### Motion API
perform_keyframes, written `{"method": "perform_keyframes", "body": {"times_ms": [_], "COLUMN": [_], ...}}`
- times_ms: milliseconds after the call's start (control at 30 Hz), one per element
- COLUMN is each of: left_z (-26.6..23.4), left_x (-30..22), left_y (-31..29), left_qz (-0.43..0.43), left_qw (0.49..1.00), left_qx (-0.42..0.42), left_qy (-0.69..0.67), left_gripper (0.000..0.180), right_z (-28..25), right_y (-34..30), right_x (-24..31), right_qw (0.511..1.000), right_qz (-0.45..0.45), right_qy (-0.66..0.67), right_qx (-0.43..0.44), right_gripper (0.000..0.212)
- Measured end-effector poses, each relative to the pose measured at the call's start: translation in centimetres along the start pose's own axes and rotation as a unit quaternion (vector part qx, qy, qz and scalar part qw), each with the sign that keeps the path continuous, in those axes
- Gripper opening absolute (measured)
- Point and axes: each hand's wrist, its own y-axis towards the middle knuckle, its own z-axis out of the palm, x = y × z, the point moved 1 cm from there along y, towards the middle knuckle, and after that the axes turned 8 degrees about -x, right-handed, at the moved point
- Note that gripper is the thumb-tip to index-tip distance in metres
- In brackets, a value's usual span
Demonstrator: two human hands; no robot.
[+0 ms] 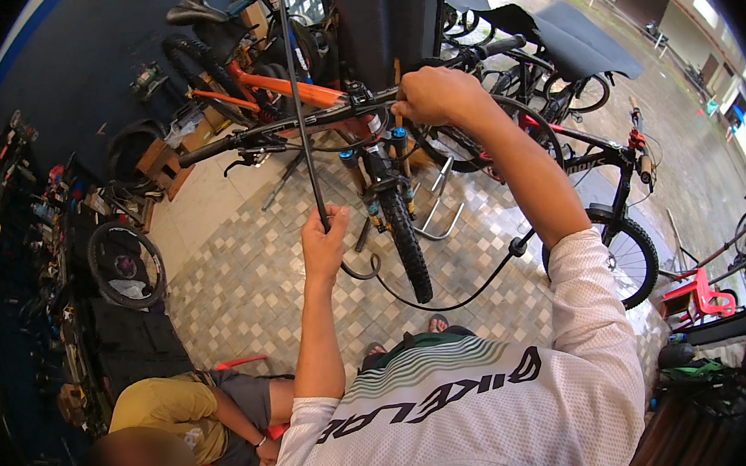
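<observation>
A floor of small pale and grey tiles [244, 269] spreads under the work, with a dark wall [88, 63] at the left. The long black hose [301, 120] is in the grip of the left hand [324, 237]: thumb and fingers are pinching it, and it runs from the upper edge of the view down into them. Below this hand the hose continues a little and bends into a hook. Near this hook, a thin black cable [431, 306] sags to the right, toward a small round black piece [517, 246].

Above the left hand, the hose crosses in front of the handlebar [247, 138], on the left part of it. The right hand [439, 95] is higher, at the right part of the handlebar. The fingers of its grip are bent, but I cannot tell what they pinch.

The handlebar belongs to an orange bicycle [292, 89], whose front wheel [405, 248] points toward the person. Farther right stands a black bicycle [594, 150], and beyond it a red plastic stool [706, 290]. At the lower left sits a person in a yellow top [162, 397]; behind, a loose wheel [161, 271] leans.
</observation>
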Motion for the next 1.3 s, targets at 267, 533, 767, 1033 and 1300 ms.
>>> {"method": "perform_keyframes", "body": {"times_ms": [267,533,767,1033,1300], "left_z": [-0.6,-1.4,-1.4,-1.2,-1.1], "left_x": [-0.1,-0.2,-0.6,-0.3,-0.1], "left_y": [-0.4,-0.7,-1.0,-1.1,-1.3], "left_qz": [0.013,0.015,0.021,0.028,0.028], "left_qw": [1.0,1.0,1.0,1.0,0.999], "left_qx": [0.001,-0.007,-0.007,0.002,0.013], "left_qy": [0.005,-0.004,-0.006,-0.002,0.014], "left_gripper": [0.024,0.023,0.022,0.023,0.024], "right_z": [-1.3,-1.5,-2.4,-1.4,3.6], "right_y": [2.9,3.2,1.5,-0.7,-2.1], "right_x": [2.4,3.2,3.7,2.6,0.4], "right_qw": [0.997,0.997,0.998,0.998,0.997], "right_qz": [0.018,0.03,0.02,0.041,0.049], "right_qy": [-0.068,-0.071,-0.056,-0.043,-0.045], "right_qx": [-0.017,-0.019,0.016,0.018,-0.045], "right_gripper": [0.028,0.03,0.031,0.032,0.031]}}
